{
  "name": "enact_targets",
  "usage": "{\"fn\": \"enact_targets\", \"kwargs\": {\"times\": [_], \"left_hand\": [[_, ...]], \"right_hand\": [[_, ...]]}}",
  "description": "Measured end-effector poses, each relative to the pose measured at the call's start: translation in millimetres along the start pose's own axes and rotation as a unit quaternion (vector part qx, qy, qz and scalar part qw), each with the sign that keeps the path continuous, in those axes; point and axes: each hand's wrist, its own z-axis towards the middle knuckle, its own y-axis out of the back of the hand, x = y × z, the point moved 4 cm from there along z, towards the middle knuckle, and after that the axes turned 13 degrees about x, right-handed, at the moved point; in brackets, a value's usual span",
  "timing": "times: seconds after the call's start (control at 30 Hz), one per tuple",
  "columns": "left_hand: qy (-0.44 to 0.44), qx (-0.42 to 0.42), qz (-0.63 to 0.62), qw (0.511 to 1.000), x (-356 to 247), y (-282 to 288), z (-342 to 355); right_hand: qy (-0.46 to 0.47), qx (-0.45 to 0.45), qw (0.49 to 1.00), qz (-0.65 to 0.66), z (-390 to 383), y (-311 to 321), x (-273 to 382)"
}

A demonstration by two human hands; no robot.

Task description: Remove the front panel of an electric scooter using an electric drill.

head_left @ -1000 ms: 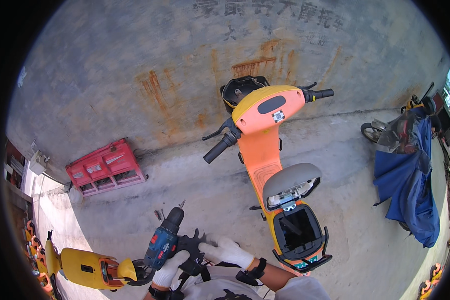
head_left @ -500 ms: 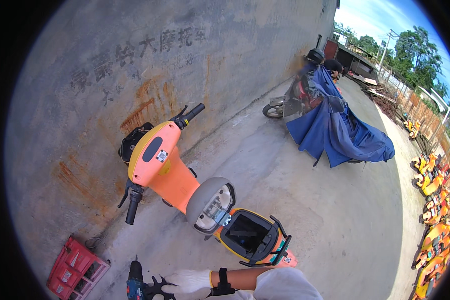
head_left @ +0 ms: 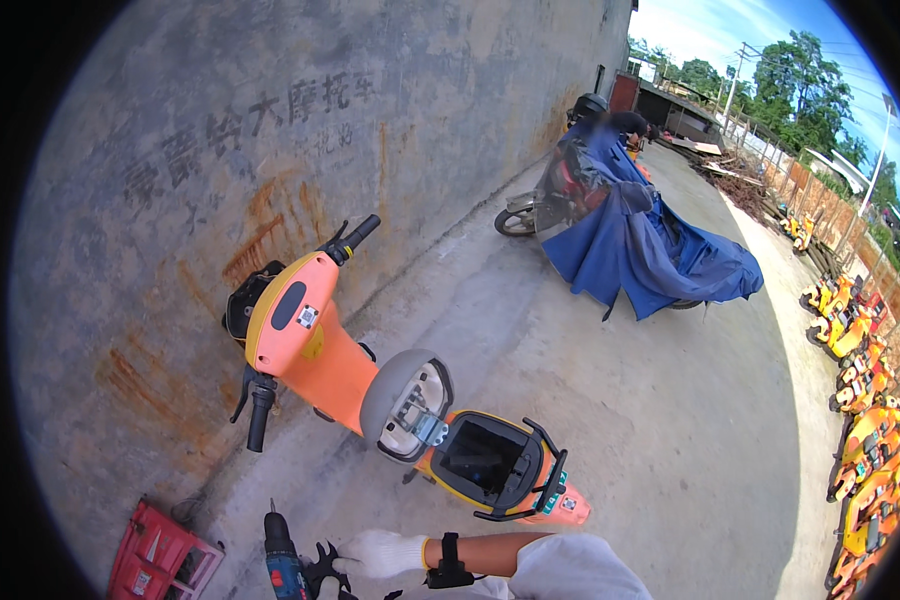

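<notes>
My right hand wears a white glove and has a black strap at the wrist. Its fingers are closed on a black piece with claw-like prongs, whose kind I cannot make out. Just left of that piece, a dark blue and black power drill points upward, a thin bit at its tip. A small patch of white glove shows under the black piece; whose hand it belongs to I cannot tell. Ahead stands an orange and yellow electric scooter, its grey seat tipped up over an open black storage compartment.
A concrete wall with rust stains runs along the left. Red plastic bodywork lies at its foot. Farther off, a motorbike stands under a blue cover, with a person bent over behind it. Several orange-yellow scooters line the right side.
The whole view has shifted, with the wall and covered motorbike sliding left. More of the drill shows, and its bit has risen. My right hand keeps hold of the black pronged piece.
</notes>
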Motion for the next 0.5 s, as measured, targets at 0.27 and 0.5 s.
{"fn": "enact_targets", "kwargs": {"times": [0.27, 0.5], "left_hand": [[0.016, -0.006, 0.002, 1.000, -2, 42, -33], [0.023, -0.013, -0.002, 1.000, -2, 61, -57]], "right_hand": [[0.068, 0.003, 0.996, 0.064, 4, -14, 36], [0.105, 0.056, 0.993, 0.008, 10, -25, 64]]}}
